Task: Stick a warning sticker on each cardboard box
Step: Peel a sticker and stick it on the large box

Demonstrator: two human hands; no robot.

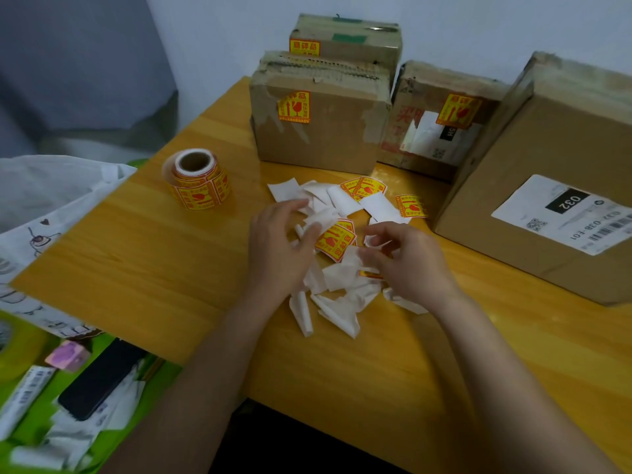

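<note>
Four cardboard boxes stand at the back of the wooden table [136,254]. The front left box [328,145], the box stacked behind it [362,46] and the middle box [420,94] each carry a yellow warning sticker. The large right box [506,186] shows only a white shipping label. My left hand [277,254] grips a yellow warning sticker [333,243] by its left edge, together with white backing paper. My right hand [413,265] pinches a white backing scrap [373,241] beside that sticker. Two loose stickers [410,206] lie just behind my hands.
A sticker roll [200,181] stands upright left of the boxes. Several white backing scraps [338,289] litter the table under my hands. Off the table's left edge lie a white bag [51,196], a black phone [99,378], a tape roll [13,343] and a purple cube [68,355].
</note>
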